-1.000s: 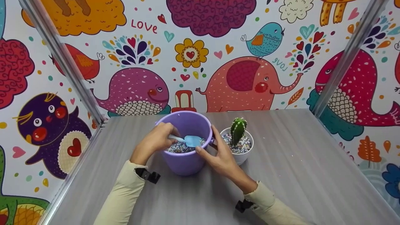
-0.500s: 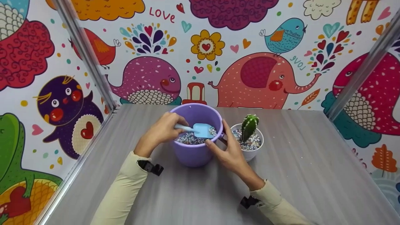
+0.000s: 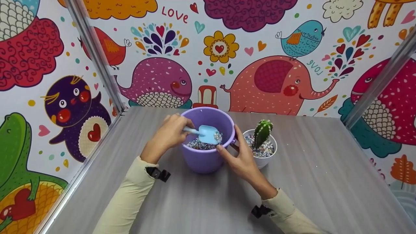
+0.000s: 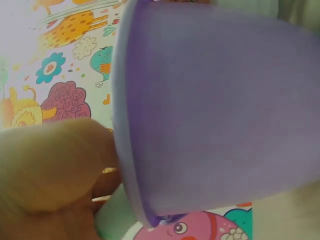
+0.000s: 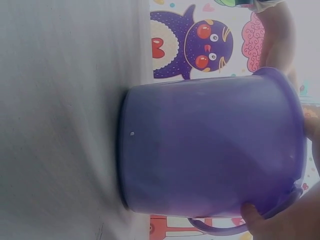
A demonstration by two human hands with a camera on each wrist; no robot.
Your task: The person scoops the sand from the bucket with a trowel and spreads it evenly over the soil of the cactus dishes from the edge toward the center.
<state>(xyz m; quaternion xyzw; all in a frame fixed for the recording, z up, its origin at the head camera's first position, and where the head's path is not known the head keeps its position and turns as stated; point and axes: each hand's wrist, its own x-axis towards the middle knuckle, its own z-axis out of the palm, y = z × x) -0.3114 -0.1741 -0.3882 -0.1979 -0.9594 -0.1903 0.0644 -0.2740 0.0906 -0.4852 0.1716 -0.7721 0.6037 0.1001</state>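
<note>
A purple bucket [image 3: 205, 162] stands on the table, partly filled with small multicoloured gravel [image 3: 198, 145]. My left hand [image 3: 170, 131] reaches over its left rim and grips the handle of a light blue toy shovel [image 3: 207, 132]. The shovel's blade is inside the bucket and bears some gravel at its tip. In the left wrist view, the bucket's wall [image 4: 225, 110] fills much of the frame and hides the blade. With thumb and fingers spread around the right side of the rim, my right hand [image 3: 240, 159] holds the bucket. The bucket's handle [image 5: 235, 229] hangs beside that hand.
Just right of the bucket, behind my right hand, a white pot [image 3: 261, 161] holds a green cactus [image 3: 263, 134] in similar gravel. A few tiny specks lie on the grey table [image 3: 312, 191]. Patterned walls and metal posts [image 3: 100, 58] enclose the back and sides.
The toy shovel has come up from the gravel with some on its blade, then tilted slightly downward toward its tip. The right hand keeps its hold; the head view has shifted.
</note>
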